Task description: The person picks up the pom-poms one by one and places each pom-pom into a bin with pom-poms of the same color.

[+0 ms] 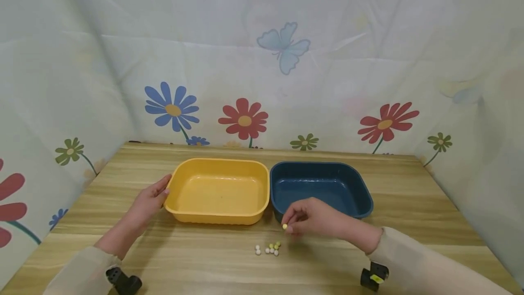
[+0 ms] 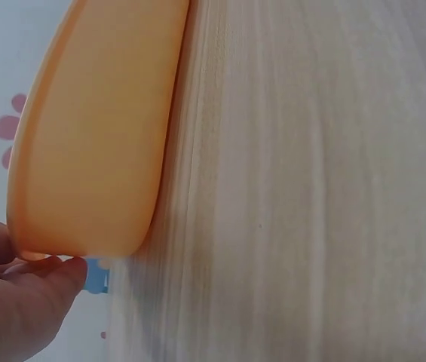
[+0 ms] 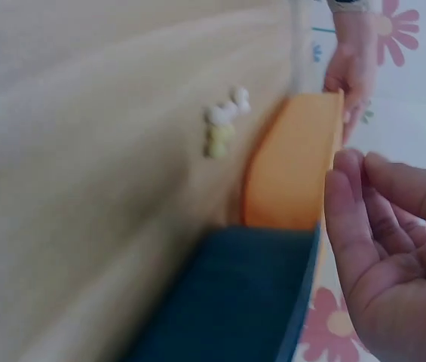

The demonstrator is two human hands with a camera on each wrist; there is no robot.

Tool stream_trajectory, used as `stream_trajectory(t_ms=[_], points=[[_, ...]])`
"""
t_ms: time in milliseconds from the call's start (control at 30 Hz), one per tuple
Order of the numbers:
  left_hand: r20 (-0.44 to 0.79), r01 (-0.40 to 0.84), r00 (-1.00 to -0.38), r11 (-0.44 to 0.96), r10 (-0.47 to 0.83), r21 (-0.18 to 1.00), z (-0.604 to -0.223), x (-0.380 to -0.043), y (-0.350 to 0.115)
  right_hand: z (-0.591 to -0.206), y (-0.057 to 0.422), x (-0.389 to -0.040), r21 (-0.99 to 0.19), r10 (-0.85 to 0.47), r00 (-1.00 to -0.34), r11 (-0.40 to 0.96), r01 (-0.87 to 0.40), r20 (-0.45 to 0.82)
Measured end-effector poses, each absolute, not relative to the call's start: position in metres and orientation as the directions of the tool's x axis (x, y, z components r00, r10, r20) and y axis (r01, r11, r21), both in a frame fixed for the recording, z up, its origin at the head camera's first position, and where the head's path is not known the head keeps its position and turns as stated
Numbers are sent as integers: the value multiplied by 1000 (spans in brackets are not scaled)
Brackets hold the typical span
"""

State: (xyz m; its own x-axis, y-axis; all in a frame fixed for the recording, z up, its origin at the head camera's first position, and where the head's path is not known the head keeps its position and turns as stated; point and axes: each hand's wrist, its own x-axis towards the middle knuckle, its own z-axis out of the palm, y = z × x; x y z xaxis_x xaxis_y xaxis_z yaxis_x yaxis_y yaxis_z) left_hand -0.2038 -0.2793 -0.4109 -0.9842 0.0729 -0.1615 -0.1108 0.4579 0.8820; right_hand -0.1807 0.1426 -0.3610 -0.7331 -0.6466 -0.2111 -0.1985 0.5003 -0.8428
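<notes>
My left hand [image 1: 149, 201] is at the left end of a yellow plastic basin [image 1: 217, 218], its thumb and fingertips holding the rim. In the left wrist view, the fingertips [image 2: 68, 273] meet the basin's end. Over the near left edge of a dark blue basin [image 1: 323, 185], my right hand [image 1: 313, 217] pinches a small yellow bead [image 1: 284, 226] between thumb and fingertips. The bead is hidden by the fingers in the right wrist view. Several white beads [image 1: 272, 251] and a few yellow-green beads [image 1: 276, 244] lie loose on the table in front of the basins.
Both basins stand side by side on a wood-grain table [image 1: 196, 258], yellow left and blue right. A pale cloth backdrop [image 1: 204, 58] printed with flowers and a butterfly rises behind the table and along both sides.
</notes>
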Motion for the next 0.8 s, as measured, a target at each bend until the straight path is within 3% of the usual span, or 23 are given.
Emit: stream_trajectory(t_ms=[167,800], points=[[-172,-122,-981,415,86,902,-416,-203,-280,-342,150,-190,-868,-666,-702,476,-141,-252],[-174,-147,-981,249,90,957,-422,-204,-277,-301,172,-251,-833,-720,-617,523,-181,-318]])
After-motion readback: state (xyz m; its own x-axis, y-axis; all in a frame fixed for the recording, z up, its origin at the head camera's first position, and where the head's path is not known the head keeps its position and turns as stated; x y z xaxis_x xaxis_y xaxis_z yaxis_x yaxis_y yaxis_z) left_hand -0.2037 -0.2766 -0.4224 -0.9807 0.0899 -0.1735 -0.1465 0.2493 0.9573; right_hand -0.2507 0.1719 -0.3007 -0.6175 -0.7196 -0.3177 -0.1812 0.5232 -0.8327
